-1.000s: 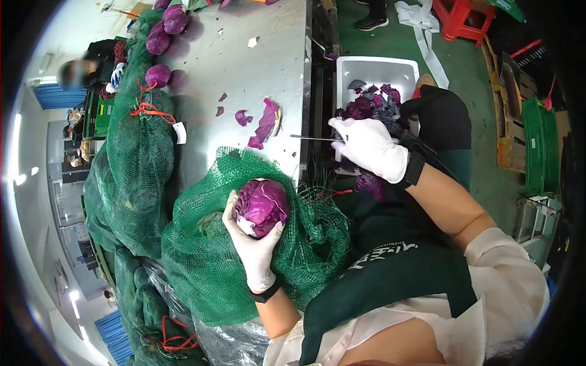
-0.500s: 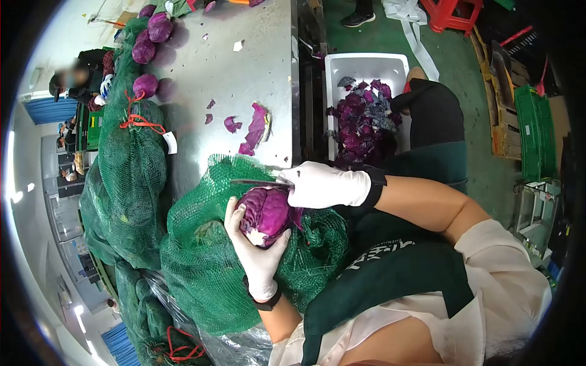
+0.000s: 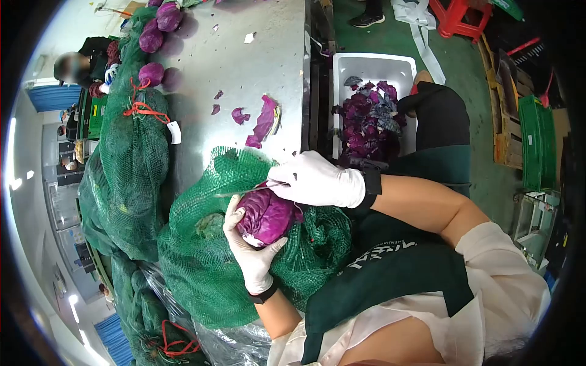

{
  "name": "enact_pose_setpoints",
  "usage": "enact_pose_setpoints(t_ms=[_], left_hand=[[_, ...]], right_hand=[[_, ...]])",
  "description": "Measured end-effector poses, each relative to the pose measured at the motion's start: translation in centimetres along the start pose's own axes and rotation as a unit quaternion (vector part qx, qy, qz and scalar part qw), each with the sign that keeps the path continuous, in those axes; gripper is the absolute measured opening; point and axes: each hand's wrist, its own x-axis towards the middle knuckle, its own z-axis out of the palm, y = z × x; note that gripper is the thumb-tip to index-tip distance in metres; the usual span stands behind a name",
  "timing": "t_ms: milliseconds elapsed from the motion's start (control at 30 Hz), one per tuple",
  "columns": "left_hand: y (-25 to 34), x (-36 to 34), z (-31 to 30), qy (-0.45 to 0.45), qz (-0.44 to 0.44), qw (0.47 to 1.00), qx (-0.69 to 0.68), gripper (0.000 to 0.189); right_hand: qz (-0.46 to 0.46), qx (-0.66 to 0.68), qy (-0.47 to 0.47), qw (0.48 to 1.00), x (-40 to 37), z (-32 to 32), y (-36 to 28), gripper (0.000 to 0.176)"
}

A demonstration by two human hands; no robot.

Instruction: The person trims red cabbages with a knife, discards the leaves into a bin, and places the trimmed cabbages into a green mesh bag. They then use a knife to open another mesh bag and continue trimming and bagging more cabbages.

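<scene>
My left hand (image 3: 250, 244), in a white glove, is wrapped around a purple cabbage (image 3: 267, 216) from its left and lower side. My gloved right hand (image 3: 317, 180) grips a knife (image 3: 241, 190), its thin blade pointing left along the top of the cabbage. Fingers of the right hand cover the handle. A bit of purple leaf shows by these fingers. Under the cabbage lies a green mesh bag (image 3: 207, 256), bulging with contents.
Cut purple leaves (image 3: 264, 122) lie on the metal table (image 3: 226, 61). A white tub (image 3: 375, 61) holds purple scraps beside my leg. More tied mesh bags (image 3: 134, 165) and whole cabbages (image 3: 151, 38) line the left. Another person (image 3: 91, 64) stands beyond; a red stool (image 3: 461, 18) is at upper right.
My right hand has lifted slightly on the cabbage, and the blade now tilts down toward its left end. The left hand keeps its hold. The whole view has shifted a little.
</scene>
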Motion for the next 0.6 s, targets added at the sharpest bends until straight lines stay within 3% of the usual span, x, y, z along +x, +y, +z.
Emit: enact_pose_setpoints(t_ms=[67,100,167,200,267,333,400,433,467,500,533,567,600], left_hand=[[0.4,-0.1,-0.1,0.001,0.003,1.000,-0.008,0.105],[0.7,-0.1,0.0,0.023,0.007,0.998,-0.060,0.107],[1.2,-0.2,0.2,0.080,0.006,0.983,-0.163,0.115],[1.9,-0.5,0.0,0.091,-0.022,0.962,-0.256,0.124],[2.1,-1.1,-1.2,0.106,-0.077,0.918,-0.373,0.124],[3.5,-0.4,-1.2,0.113,-0.080,0.900,-0.413,0.121],[4.4,0.4,-0.9,0.103,-0.094,0.879,-0.456,0.119],[4.5,0.7,-0.8,0.068,-0.139,0.800,-0.579,0.113],[4.7,1.0,-0.5,0.029,-0.181,0.702,-0.688,0.107],[5.6,1.8,0.2,-0.015,-0.180,0.666,-0.723,0.095],[6.1,2.4,0.6,-0.019,-0.175,0.668,-0.723,0.095],[6.6,2.9,1.1,0.018,-0.193,0.671,-0.716,0.092],[6.9,3.5,1.5,0.054,-0.210,0.672,-0.708,0.090]], right_hand=[[-0.010,-0.071,0.044,0.996,0.1,-0.5,-0.6,0.027],[-0.030,-0.046,0.098,0.994,0.1,-0.9,-0.4,0.024],[0.151,0.131,0.128,0.971,-0.7,-3.9,-2.3,0.025],[0.267,0.226,0.088,0.933,-1.2,-5.5,-2.3,0.025],[0.182,0.145,0.147,0.961,-2.4,-6.4,1.2,0.028],[0.233,0.134,0.171,0.948,-3.5,-8.9,0.2,0.028],[0.215,0.059,0.116,0.968,-4.0,-11.2,0.9,0.027],[0.207,0.023,0.121,0.971,-4.1,-11.6,0.8,0.027],[0.078,-0.281,0.154,0.944,-5.2,-12.4,2.0,0.031],[0.092,-0.314,0.181,0.928,-5.4,-12.7,2.6,0.034],[0.106,-0.347,0.208,0.909,-5.4,-13.0,3.1,0.039],[0.123,-0.264,0.181,0.939,-5.6,-13.7,3.3,0.040],[0.108,-0.058,0.179,0.976,-5.4,-13.4,3.6,0.033]])
